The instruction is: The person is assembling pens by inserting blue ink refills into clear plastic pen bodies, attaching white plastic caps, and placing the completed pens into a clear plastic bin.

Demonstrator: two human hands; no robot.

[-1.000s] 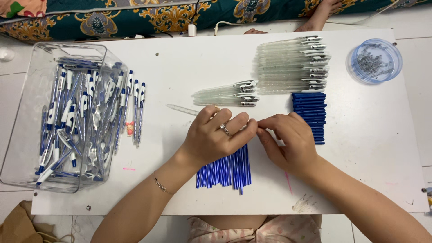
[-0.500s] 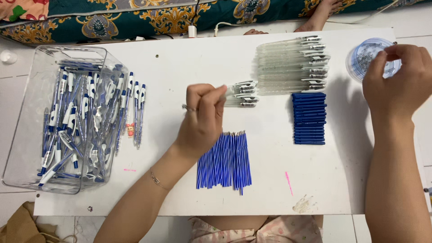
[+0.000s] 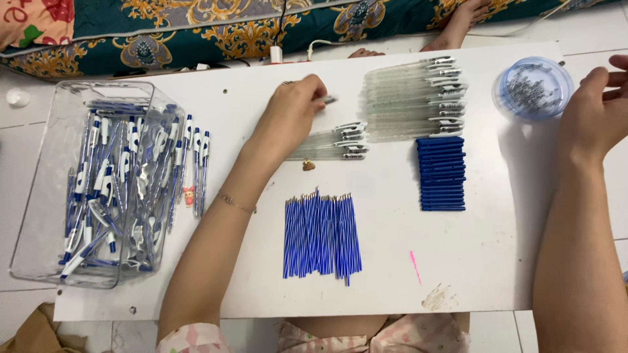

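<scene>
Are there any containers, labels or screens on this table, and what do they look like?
Clear plastic bin: left edge, rectangular, holding blue-and-white pens.
Round tub: far right corner, clear bluish, holding small metal parts, beside the right hand.
No readable labels, signs or screens are visible.

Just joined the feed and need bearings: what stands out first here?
A clear plastic bin heaped with blue-and-white pens fills the white table's left end. At centre lies a neat row of thin blue ink refills. The left hand rests by clear pen barrels; the right hand is beside a round tub.
</scene>
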